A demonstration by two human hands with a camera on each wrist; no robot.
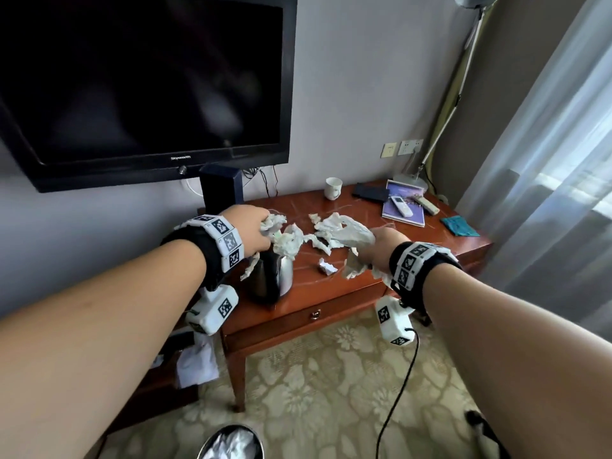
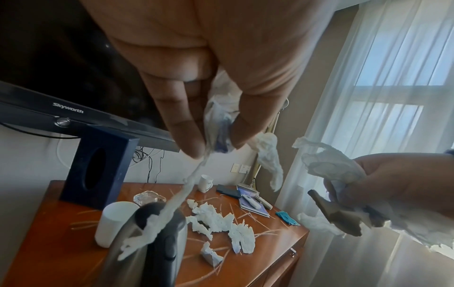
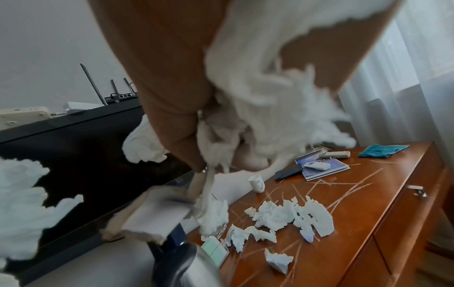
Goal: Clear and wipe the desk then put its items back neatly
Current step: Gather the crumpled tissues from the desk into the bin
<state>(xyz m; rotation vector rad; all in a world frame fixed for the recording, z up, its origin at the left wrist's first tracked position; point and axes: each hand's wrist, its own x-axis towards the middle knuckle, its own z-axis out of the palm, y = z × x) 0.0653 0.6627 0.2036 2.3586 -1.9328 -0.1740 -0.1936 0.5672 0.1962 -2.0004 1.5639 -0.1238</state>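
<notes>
Torn white tissue scraps (image 1: 326,238) lie strewn across the middle of the brown wooden desk (image 1: 430,246). My left hand (image 1: 265,233) hovers above the steel kettle (image 1: 271,276) and pinches a bunch of tissue (image 2: 218,120), from which a twisted strip hangs over the kettle's lid. My right hand (image 1: 364,253) is over the desk's front edge, gripping a wad of tissue (image 3: 258,97) together with a brownish paper scrap (image 2: 331,213). One small crumpled piece (image 3: 278,260) lies alone near the front.
A white mug (image 1: 332,188), a dark case, two remotes on a purple booklet (image 1: 402,210) and a teal cloth (image 1: 460,226) sit at the far right. A blue tissue box (image 1: 220,187), a glass ashtray (image 2: 148,197) and a white cup (image 2: 115,223) stand left. A lined bin (image 1: 231,442) is on the floor.
</notes>
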